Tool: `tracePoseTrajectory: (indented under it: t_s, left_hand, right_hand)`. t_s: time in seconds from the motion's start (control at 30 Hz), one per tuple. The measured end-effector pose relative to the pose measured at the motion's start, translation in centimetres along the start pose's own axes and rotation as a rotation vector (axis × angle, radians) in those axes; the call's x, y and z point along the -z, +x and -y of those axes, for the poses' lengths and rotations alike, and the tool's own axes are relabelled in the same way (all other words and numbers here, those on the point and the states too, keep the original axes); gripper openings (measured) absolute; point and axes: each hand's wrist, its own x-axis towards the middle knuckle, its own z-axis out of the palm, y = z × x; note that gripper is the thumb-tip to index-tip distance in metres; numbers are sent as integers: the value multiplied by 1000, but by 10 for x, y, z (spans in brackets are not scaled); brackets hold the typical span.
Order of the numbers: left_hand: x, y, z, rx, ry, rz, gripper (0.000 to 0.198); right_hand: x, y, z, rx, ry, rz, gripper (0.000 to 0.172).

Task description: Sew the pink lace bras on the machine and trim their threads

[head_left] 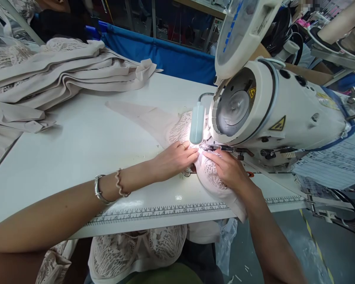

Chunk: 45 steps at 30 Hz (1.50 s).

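White work table [77, 150] with a printed ruler strip [154, 213] along its front edge, blue fabric barrier [165, 55] behind it, heap of beige cloth [47, 75] at far left, grey floor [328, 244] with yellow-black tape [313, 240], bright, even light

**Tight at the needle, open to the left**

The sewing machine head [263, 106] overhung the needle area, and its lamp [197, 123] hung just above the lace piece [183, 126], leaving only a low gap there. A stack of beige fabric [53, 75] blocked the far left. Between it and the ruler strip [165, 211], the white tabletop [85, 150] lay open.
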Motion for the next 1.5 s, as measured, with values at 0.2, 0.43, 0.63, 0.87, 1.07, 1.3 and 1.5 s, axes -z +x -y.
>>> tracePoseTrajectory:
  t_s: [0.2,0.43,0.63,0.87,1.07,1.3,1.5]
  left_hand:
    - [-1,3,13,-26,12,-36,31]
    - [-2,6,22,-34,53,-56,33]
    - [0,10,2,45,141,-71,36]
    - [1,9,-51,92,236,89,54]
    - [-9,4,-56,107,275,57,39]
    - [-12,2,-52,66,279,62,43]
    - [-7,5,-50,78,299,80,44]
  right_hand:
    - [5,-1,5,-24,-24,22,51]
    - [16,-2,10,-114,44,60,42]
    - [10,12,11,-317,158,-38,24]
    - [-5,24,3,-276,228,-167,31]
    - [-5,19,2,-211,171,-192,37]
    - [-17,13,-5,-232,267,-207,26]
    - [-17,10,-11,-146,142,-279,25]
